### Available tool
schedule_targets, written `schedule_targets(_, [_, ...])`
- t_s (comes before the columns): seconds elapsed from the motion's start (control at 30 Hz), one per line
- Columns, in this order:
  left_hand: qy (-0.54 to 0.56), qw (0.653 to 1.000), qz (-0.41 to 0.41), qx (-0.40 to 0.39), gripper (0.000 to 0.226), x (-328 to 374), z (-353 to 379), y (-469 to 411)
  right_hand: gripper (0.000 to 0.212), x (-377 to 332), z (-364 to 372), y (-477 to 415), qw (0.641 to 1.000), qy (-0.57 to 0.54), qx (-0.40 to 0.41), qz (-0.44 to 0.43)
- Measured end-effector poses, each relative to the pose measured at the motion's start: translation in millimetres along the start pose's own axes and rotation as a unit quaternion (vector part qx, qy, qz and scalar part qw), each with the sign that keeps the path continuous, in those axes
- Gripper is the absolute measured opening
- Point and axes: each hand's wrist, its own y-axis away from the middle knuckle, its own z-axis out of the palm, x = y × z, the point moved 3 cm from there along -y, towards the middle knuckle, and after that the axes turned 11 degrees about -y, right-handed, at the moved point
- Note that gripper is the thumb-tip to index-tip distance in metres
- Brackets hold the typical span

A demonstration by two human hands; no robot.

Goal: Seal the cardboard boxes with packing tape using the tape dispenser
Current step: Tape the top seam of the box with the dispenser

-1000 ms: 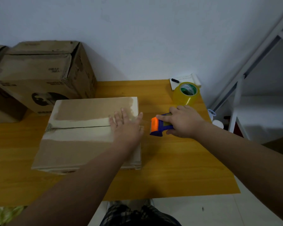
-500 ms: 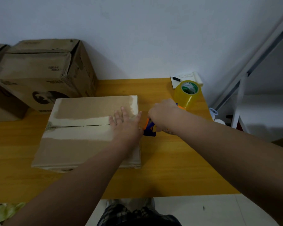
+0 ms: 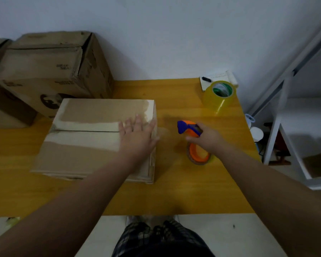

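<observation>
The right hand (image 3: pixel 208 139) has drawn the tape dispenser (image 3: pixel 188 127) away from the box (image 3: pixel 82 145), out over the table (image 3: pixel 174 191) short of its right edge, fingers curled round it. The left hand (image 3: pixel 137 139) lies flat, fingers spread, on the box top near its seam's right end. Print on the rear box (image 3: pixel 44 71) is unreadable.

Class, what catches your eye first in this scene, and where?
The orange-and-blue tape dispenser in the right hand stands out, just right of the cardboard box. The left hand lies flat on that box. A yellow tape roll stands at the far right corner of the table.
</observation>
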Motion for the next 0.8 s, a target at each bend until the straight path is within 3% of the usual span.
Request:
schedule_targets(0.1, [0.000, 1.000, 0.007, 0.006, 0.064, -1.1, 1.2, 3.0, 0.086, 19.7, 18.8, -4.6, 0.975, -0.208, 0.058, 0.044])
schedule_targets(0.2, [0.001, 1.000, 0.005, 0.007, 0.066, -2.0, 2.2, 4.5, 0.093, 36.6, 29.3, -12.1, 0.954, -0.270, 0.092, 0.091])
schedule_targets(0.3, [-0.006, 1.000, -0.002, 0.007, 0.066, -1.6, 3.1, 5.2, 0.082, 47.7, 41.9, -16.5, 0.962, -0.237, 0.070, 0.113])
schedule_targets(0.4, [-0.009, 1.000, 0.001, 0.012, 0.068, -1.2, 3.4, 4.8, 0.073, 51.0, 43.7, -18.1, 0.986, -0.064, 0.105, 0.115])
schedule_targets(0.47, [-0.010, 1.000, 0.001, 0.016, 0.068, -1.9, 3.9, 4.3, 0.069, 38.1, 36.9, -11.4, 0.970, 0.063, 0.232, 0.041])
schedule_targets(0.53, [-0.013, 1.000, -0.001, 0.020, 0.069, -2.1, 4.6, 4.4, 0.054, 8.4, 37.4, 3.8, 0.942, 0.001, 0.301, -0.146])
schedule_targets(0.57, [-0.016, 1.000, -0.003, 0.022, 0.069, -2.1, 5.0, 4.6, 0.045, -6.3, 40.9, 11.2, 0.936, -0.112, 0.275, -0.187])
schedule_targets(0.6, [-0.018, 1.000, -0.005, 0.024, 0.069, -1.7, 5.3, 5.1, 0.040, -17.6, 47.0, 15.8, 0.933, -0.239, 0.216, -0.163])
schedule_targets(0.67, [-0.023, 0.999, -0.009, 0.028, 0.069, -1.7, 5.0, 5.0, 0.045, -31.0, 62.8, 19.9, 0.909, -0.411, 0.066, 0.018])
schedule_targets(0.73, [-0.027, 0.999, -0.009, 0.026, 0.069, -2.0, 4.1, 5.6, 0.056, -33.9, 73.2, 24.0, 0.881, -0.450, -0.039, 0.142])
schedule_targets(0.8, [-0.033, 0.999, -0.006, 0.024, 0.069, -1.5, 3.1, 5.9, 0.046, -32.1, 74.2, 22.1, 0.876, -0.461, -0.028, 0.137])
